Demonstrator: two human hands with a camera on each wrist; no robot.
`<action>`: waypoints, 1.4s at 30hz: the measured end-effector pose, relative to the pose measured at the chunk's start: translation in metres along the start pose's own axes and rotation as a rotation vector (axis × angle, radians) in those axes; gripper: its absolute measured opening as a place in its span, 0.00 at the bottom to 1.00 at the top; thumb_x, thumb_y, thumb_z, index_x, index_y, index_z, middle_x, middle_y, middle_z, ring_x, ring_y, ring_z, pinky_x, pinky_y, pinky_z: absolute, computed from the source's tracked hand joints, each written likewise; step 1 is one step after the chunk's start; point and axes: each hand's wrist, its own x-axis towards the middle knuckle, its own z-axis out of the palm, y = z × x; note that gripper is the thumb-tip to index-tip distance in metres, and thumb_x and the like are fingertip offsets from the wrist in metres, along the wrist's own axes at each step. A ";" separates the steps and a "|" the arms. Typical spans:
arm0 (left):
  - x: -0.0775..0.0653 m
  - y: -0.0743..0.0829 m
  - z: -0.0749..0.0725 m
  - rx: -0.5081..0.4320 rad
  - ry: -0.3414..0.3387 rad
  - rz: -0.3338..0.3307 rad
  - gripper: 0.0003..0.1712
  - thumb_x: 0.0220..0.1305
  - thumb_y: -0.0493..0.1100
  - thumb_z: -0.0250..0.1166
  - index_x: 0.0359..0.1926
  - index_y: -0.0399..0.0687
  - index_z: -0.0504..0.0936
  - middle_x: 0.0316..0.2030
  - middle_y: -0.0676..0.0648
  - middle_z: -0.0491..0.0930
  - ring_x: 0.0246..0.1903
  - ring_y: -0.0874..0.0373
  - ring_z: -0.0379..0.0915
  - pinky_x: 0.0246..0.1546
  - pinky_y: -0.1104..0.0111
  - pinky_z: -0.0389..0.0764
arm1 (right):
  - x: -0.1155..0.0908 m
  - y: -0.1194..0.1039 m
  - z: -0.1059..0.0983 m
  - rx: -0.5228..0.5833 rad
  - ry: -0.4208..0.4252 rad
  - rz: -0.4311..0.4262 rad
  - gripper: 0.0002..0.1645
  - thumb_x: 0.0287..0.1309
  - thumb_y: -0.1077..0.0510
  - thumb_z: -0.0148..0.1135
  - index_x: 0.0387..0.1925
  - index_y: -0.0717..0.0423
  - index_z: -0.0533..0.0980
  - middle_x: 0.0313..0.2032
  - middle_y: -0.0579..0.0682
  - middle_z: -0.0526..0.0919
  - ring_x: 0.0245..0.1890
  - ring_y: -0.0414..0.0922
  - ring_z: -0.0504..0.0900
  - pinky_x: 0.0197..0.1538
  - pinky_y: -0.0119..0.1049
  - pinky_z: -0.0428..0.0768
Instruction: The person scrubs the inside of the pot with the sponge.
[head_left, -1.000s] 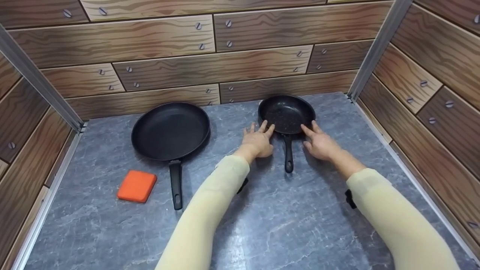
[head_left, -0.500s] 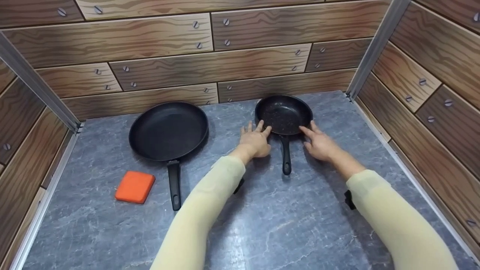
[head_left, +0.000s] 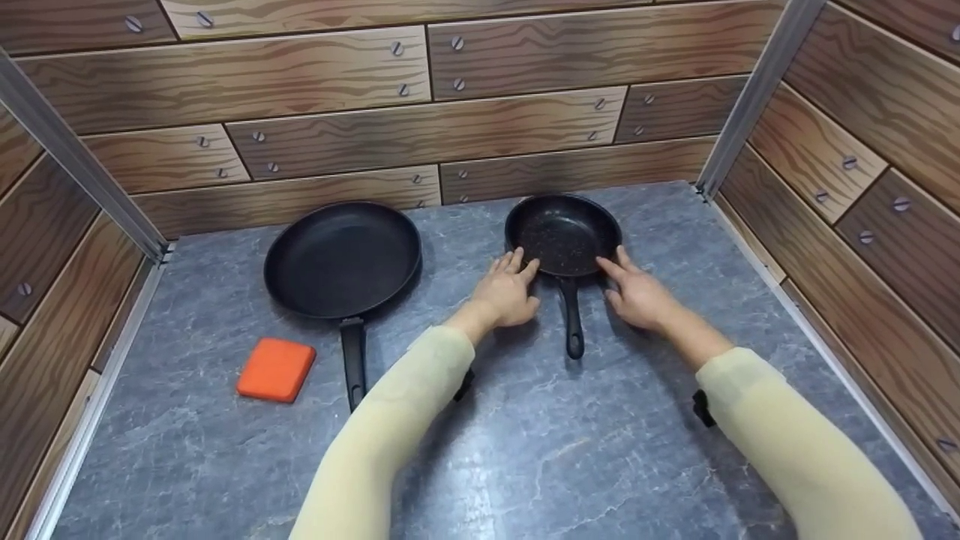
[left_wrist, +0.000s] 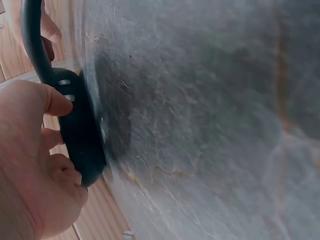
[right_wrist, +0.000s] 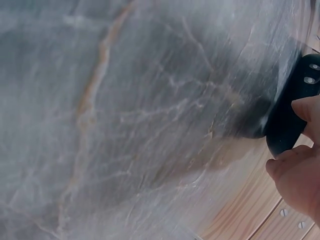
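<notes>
The smaller black frying pan (head_left: 566, 232) lies at the back right with its handle (head_left: 571, 319) toward me. My left hand (head_left: 504, 294) holds its near left edge, fingertips at the rim; in the left wrist view the thumb (left_wrist: 57, 102) lies against the outer wall below the rivets. My right hand (head_left: 641, 294) grips the near right edge, with a fingertip over the rim. In the right wrist view its fingers (right_wrist: 295, 165) meet the pan's dark wall (right_wrist: 285, 122). The pan hides part of the fingers.
A larger black frying pan (head_left: 343, 259) lies at the left, its handle end partly hidden by my left sleeve (head_left: 390, 420). An orange square pad (head_left: 276, 369) lies beside that handle. Wood-print walls (head_left: 315, 82) enclose the grey marbled table (head_left: 555, 457) on three sides.
The smaller pan has slid slightly toward me and to the left, and both hands have moved along with it. The larger pan and the orange pad stay where they were.
</notes>
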 end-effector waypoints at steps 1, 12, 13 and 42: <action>-0.002 -0.001 0.000 0.001 0.003 0.006 0.43 0.77 0.54 0.56 0.86 0.51 0.53 0.84 0.37 0.42 0.83 0.43 0.38 0.81 0.57 0.42 | 0.000 0.000 0.000 -0.003 0.000 -0.002 0.39 0.73 0.61 0.56 0.81 0.62 0.59 0.79 0.76 0.46 0.71 0.76 0.64 0.72 0.66 0.65; -0.016 0.000 0.001 0.079 0.008 -0.027 0.44 0.77 0.57 0.57 0.86 0.53 0.53 0.84 0.40 0.45 0.83 0.44 0.37 0.81 0.57 0.40 | -0.005 -0.005 0.004 -0.022 0.008 -0.059 0.38 0.74 0.62 0.55 0.81 0.65 0.59 0.79 0.75 0.48 0.73 0.76 0.61 0.73 0.67 0.63; -0.017 0.001 0.001 0.086 0.008 -0.033 0.44 0.77 0.58 0.56 0.86 0.53 0.54 0.84 0.41 0.45 0.83 0.44 0.37 0.81 0.57 0.40 | -0.005 -0.006 0.004 -0.021 0.002 -0.058 0.39 0.74 0.62 0.55 0.81 0.65 0.58 0.79 0.75 0.48 0.73 0.76 0.61 0.73 0.67 0.63; -0.097 -0.012 0.001 0.142 -0.021 -0.078 0.43 0.77 0.58 0.53 0.85 0.51 0.54 0.84 0.38 0.47 0.83 0.42 0.40 0.81 0.55 0.40 | -0.031 -0.050 0.022 -0.044 -0.029 -0.171 0.39 0.74 0.61 0.59 0.82 0.59 0.60 0.81 0.68 0.51 0.71 0.72 0.67 0.70 0.66 0.68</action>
